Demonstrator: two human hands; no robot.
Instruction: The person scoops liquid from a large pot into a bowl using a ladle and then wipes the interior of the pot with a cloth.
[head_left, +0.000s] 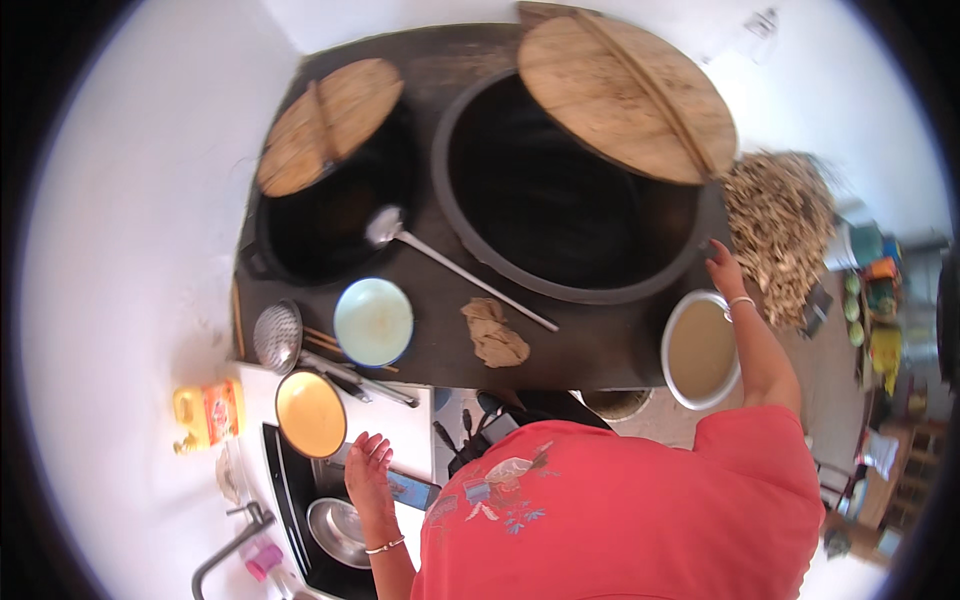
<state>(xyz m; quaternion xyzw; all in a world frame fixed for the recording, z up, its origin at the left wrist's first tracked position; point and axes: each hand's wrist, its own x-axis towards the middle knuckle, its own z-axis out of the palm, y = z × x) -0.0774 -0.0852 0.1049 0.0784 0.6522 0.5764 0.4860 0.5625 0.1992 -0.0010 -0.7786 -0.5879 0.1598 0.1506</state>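
Note:
My left hand (367, 472) is empty, its fingers a little spread, just beside a yellow bowl (311, 415). A steel basin (330, 517) lies in the black sink behind that hand. On the other side, my right hand (724, 268) reaches past the near right rim of a large dark wok (517, 279); nothing shows in its fingers, and whether it touches the rim is unclear. Below that forearm stands a metal basin of cloudy liquid (699, 351). A long-handled ladle (472, 277) lies across the dark stove top, its bowl over a smaller wok (330, 232).
Wooden lids (630, 97) (330, 127) rest partly over both woks. A pale enamel bowl (373, 321), a perforated skimmer (277, 337) and a crumpled brown cloth (495, 332) lie along the stove's near side. Dry plant stalks (780, 225) are heaped at right. A faucet (232, 540) overhangs the sink.

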